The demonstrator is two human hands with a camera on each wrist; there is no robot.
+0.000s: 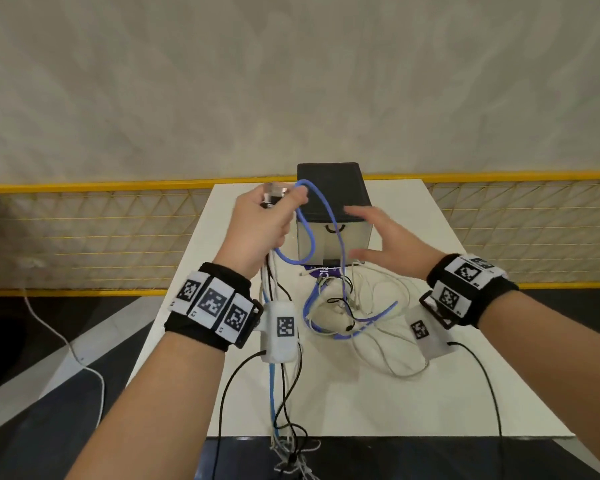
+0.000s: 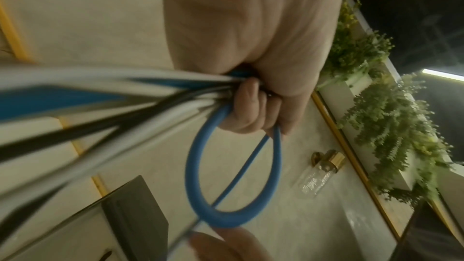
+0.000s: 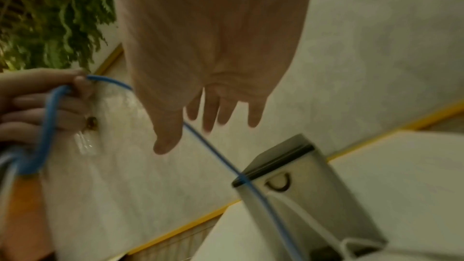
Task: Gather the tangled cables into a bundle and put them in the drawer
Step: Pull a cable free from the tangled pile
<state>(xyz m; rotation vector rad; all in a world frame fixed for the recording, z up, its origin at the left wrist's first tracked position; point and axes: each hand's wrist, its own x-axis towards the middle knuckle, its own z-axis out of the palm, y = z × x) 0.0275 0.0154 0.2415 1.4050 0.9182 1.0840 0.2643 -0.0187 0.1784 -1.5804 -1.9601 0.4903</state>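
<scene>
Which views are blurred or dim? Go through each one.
Head view: bright and fairly sharp, edges bent by the wide lens, right hand slightly smeared. Left wrist view: dim, cables near the lens streaked, left hand clearer. Right wrist view: dim and soft throughout, drawer box and blue cable smeared.

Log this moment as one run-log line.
left hand: grips blue cable loop with white and black cables | right hand: open, empty, before drawer box | drawer: closed | loose cables: on table
</scene>
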